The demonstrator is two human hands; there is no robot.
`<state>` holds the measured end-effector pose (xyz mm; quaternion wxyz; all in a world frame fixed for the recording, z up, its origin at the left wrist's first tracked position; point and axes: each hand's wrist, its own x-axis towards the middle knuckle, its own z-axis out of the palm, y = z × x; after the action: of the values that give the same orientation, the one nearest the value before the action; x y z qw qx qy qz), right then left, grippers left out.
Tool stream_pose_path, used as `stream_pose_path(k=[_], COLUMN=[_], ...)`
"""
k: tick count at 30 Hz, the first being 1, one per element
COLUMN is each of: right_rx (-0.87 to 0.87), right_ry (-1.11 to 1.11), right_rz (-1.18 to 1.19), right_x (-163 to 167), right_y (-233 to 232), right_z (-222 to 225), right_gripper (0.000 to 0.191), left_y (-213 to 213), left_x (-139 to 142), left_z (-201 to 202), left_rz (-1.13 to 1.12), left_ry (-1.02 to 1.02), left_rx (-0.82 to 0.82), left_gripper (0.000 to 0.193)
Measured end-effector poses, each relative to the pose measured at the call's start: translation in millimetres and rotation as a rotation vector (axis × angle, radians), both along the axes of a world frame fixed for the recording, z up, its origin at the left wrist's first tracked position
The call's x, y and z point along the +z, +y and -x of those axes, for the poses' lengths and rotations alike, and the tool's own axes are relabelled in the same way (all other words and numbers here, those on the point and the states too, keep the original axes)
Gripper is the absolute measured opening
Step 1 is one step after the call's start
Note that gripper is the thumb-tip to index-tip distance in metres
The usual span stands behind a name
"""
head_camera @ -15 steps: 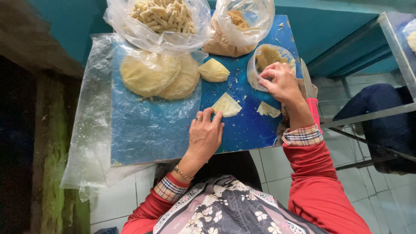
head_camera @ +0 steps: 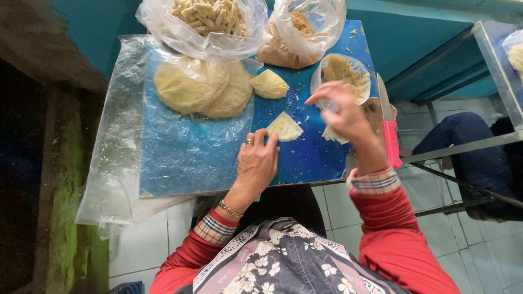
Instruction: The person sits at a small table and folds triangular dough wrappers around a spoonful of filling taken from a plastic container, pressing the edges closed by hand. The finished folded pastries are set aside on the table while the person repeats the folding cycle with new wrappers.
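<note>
dough wedge (head_camera: 284,128) under left hand (head_camera: 256,163) on blue table (head_camera: 305,158).
since the earlier frame the right hand (head_camera: 343,111) has lifted from the small plastic tub of filling (head_camera: 342,73), fingers pinched together, contents not discernible; the left hand, open and flat, fingertips touching the wedge, is unmoved. nearby: stacked dough rounds (head_camera: 202,87) under plastic sheet, folded piece (head_camera: 269,84), two bags, pink-handled knife (head_camera: 388,128) at the right edge.
</note>
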<state>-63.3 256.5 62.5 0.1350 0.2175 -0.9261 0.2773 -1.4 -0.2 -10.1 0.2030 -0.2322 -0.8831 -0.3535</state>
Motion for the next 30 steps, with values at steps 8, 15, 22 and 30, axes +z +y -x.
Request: stream_pose_path(k=[8,15,22,30], right_rx=[0.003,-0.017,-0.015,-0.348], right_ry=[0.302,0.279,0.333,0.028], right_rz=[-0.645,-0.737,-0.785,-0.622], right_x=[-43.0,-32.1,-11.2,9.6], right_y=[-54.0,-36.8,-46.3,7.5], right_z=[-33.0,-4.4,16.6,203.6], right_gripper=[0.053,0.052,0.045,0.018], left_y=[0.4,-0.5,-5.6,-7.6], left_x=[-7.3,-8.8,4.7,4.2], left_z=[4.3,12.5,5.7,8.3], left_rz=[0.006,0.004,0.023,-0.013], left_ry=[-0.008,-0.019,-0.022,-0.036], left_rx=[0.011,-0.003,0.008,-0.005], left_gripper=[0.030,0.031,0.032,0.030])
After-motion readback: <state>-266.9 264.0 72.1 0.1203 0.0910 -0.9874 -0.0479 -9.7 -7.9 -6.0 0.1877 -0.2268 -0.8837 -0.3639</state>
